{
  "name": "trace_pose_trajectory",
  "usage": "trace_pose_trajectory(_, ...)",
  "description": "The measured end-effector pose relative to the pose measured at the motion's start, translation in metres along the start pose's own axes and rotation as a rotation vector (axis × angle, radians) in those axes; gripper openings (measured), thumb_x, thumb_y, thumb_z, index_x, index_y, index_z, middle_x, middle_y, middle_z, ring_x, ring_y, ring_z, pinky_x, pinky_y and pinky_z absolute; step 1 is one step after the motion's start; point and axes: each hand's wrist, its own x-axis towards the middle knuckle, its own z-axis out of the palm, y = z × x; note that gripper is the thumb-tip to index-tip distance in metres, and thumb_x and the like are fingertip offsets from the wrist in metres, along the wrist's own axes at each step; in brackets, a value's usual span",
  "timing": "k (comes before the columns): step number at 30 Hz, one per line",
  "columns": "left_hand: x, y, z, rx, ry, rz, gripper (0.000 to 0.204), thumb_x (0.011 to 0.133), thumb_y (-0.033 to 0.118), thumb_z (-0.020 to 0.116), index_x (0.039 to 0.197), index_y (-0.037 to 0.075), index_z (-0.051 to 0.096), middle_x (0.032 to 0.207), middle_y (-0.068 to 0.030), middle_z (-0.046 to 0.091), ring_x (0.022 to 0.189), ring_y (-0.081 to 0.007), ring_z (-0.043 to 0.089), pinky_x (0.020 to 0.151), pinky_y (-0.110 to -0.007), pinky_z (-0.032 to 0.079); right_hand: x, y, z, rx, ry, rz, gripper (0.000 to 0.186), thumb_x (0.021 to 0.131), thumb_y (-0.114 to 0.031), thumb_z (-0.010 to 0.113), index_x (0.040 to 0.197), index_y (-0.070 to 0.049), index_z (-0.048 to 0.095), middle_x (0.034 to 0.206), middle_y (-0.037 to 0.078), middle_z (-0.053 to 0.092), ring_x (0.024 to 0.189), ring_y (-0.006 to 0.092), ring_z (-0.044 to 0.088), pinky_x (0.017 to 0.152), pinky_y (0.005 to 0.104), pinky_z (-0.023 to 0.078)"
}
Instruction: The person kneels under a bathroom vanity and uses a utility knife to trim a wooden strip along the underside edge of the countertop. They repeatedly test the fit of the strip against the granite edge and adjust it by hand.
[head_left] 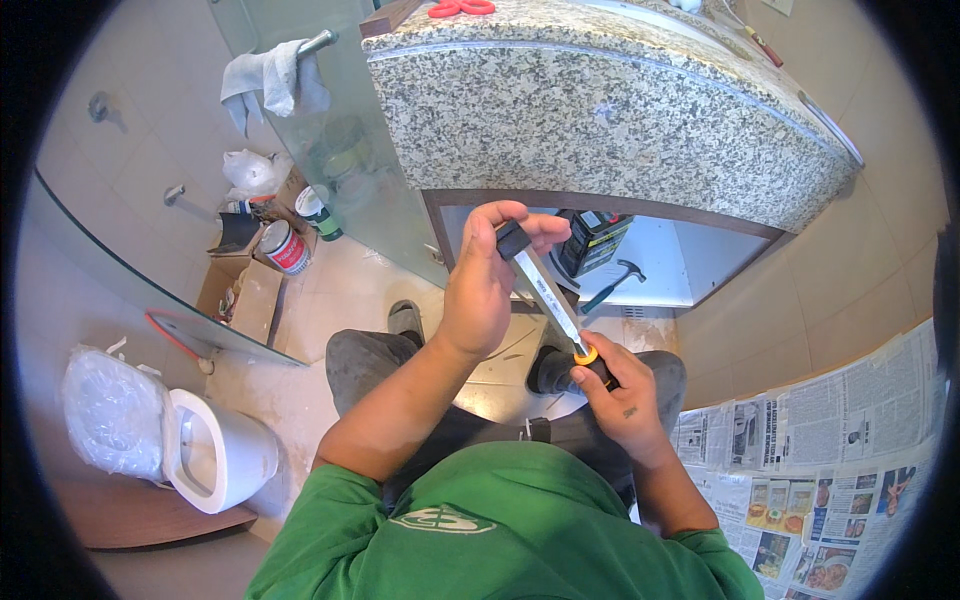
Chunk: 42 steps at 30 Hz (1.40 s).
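I am holding a chisel diagonally in front of me. My right hand is closed round its yellow and black handle. My left hand is at the far end, thumb and curved fingers on the black cap that covers the blade's tip. Just beyond, a granite-fronted vanity has an open lower compartment; in it lie a hammer with a dark green handle and a black container. Red-handled scissors rest on the countertop.
At left stand a toilet with a plastic-wrapped lid, a glass panel with a draped cloth, cardboard boxes, a paint can and a green-and-white tub. Newspapers cover the surface at right.
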Motion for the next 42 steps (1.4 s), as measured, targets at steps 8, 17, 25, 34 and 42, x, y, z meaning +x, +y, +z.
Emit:
trace_pose_trajectory(8, -0.007, -0.007, 0.001, 0.012, -0.008, -0.033, 0.055, 0.109, 0.055, 0.021, 0.125, 0.009, 0.046, 0.125, -0.0226, 0.064, 0.122, -0.0325, 0.059, 0.108, -0.047, 0.040, 0.002, -0.002, 0.002, 0.013, -0.014, 0.029, 0.041, 0.092, -0.010, 0.072, 0.131, 0.001, 0.061, 0.099, 0.013, 0.067, 0.085, 0.0153, 0.062, 0.076, 0.0277, 0.050)
trace_pose_trajectory(17, -0.009, -0.005, 0.003, -0.001, 0.013, -0.073, 0.056, 0.108, 0.058, 0.021, 0.121, 0.010, 0.046, 0.121, -0.0207, 0.066, 0.118, -0.0247, 0.058, 0.111, -0.044, 0.037, 0.003, -0.001, 0.005, 0.000, 0.003, 0.009, 0.042, 0.092, -0.009, 0.072, 0.131, 0.002, 0.061, 0.101, 0.015, 0.068, 0.086, 0.0173, 0.065, 0.077, 0.0294, 0.051)
trace_pose_trajectory(25, -0.010, -0.008, -0.004, 0.046, -0.019, -0.108, 0.057, 0.107, 0.061, 0.019, 0.116, 0.012, 0.047, 0.119, -0.0197, 0.067, 0.112, -0.0207, 0.057, 0.106, -0.040, 0.038, 0.005, -0.002, 0.005, -0.029, -0.001, 0.018, 0.041, 0.092, -0.009, 0.071, 0.131, 0.000, 0.061, 0.098, 0.015, 0.068, 0.083, 0.0188, 0.065, 0.076, 0.0293, 0.051)
trace_pose_trajectory(34, -0.009, -0.013, -0.014, 0.022, -0.003, -0.109, 0.055, 0.108, 0.057, 0.027, 0.129, 0.010, 0.045, 0.125, -0.0204, 0.065, 0.111, -0.0216, 0.058, 0.104, -0.040, 0.041, 0.004, 0.001, 0.010, 0.047, -0.028, 0.118, 0.044, 0.094, -0.009, 0.070, 0.134, 0.002, 0.057, 0.101, 0.011, 0.069, 0.086, 0.0136, 0.063, 0.079, 0.0269, 0.051)
trace_pose_trajectory(42, -0.034, -0.010, -0.013, 0.395, -0.128, -0.375, 0.035, 0.103, 0.032, 0.059, 0.123, 0.004, 0.064, 0.124, -0.0163, 0.068, 0.115, -0.0196, 0.063, 0.098, -0.035, 0.050, 0.030, -0.007, 0.026, 0.461, -0.021, 0.218, 0.039, 0.093, 0.002, 0.065, 0.125, -0.002, 0.042, 0.109, 0.010, 0.066, 0.096, 0.0089, 0.061, 0.080, 0.0244, 0.049)
